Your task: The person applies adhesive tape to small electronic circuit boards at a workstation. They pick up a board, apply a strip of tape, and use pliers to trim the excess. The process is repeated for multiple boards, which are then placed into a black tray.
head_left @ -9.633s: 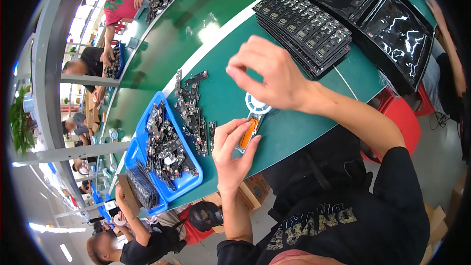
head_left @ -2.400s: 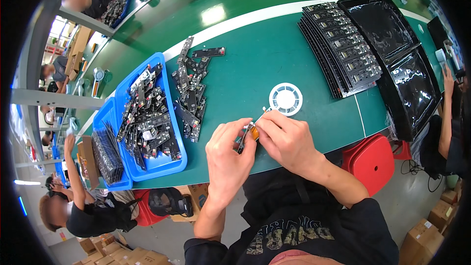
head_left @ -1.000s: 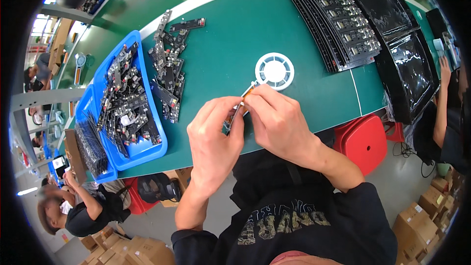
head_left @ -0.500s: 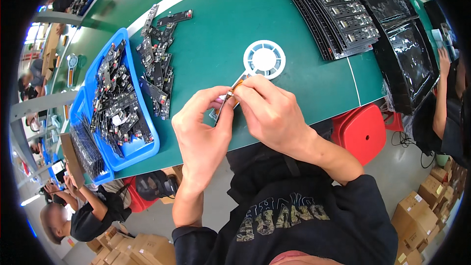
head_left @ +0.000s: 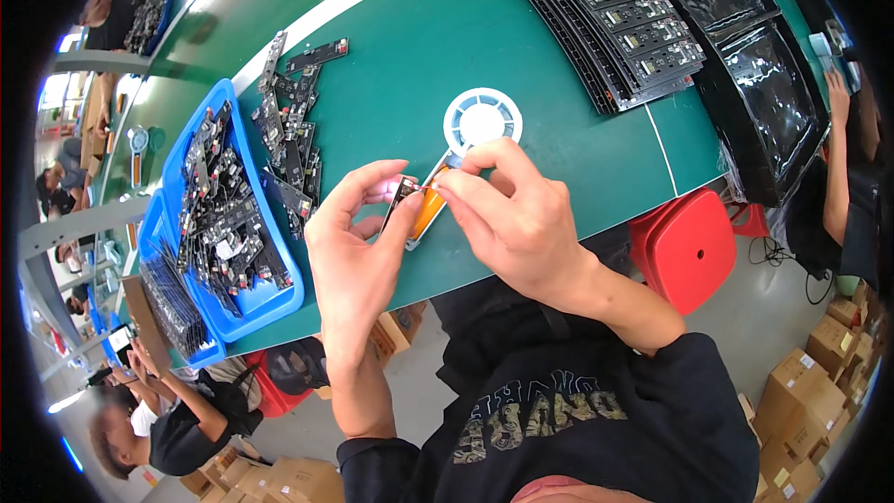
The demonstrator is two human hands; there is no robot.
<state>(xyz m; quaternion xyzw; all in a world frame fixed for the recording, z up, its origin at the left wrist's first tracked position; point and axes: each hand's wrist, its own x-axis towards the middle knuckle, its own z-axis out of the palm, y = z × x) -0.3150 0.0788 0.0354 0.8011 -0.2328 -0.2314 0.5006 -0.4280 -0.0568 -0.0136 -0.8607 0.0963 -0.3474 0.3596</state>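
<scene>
My left hand pinches a small narrow black circuit board between thumb and fingers, its component side partly showing. To its right, my right hand is closed in a pinch near the board's edge. What its fingertips hold is too small to make out; a thin line, perhaps a wire, runs between them and the board. Beneath both hands lies a white housing with a round spoked head and a long handle. An orange strip shows inside the handle, partly covered by my fingers.
A blue bin heaped with black circuit boards stands at left. Loose boards lie beside it on the green table. Stacked board panels and black trays sit at far right. A red stool stands by the table's near edge.
My left hand has moved left with the circuit board and turned more of its face into view. A gap has opened between my hands, uncovering the orange strip. The whole view has shifted slightly.
</scene>
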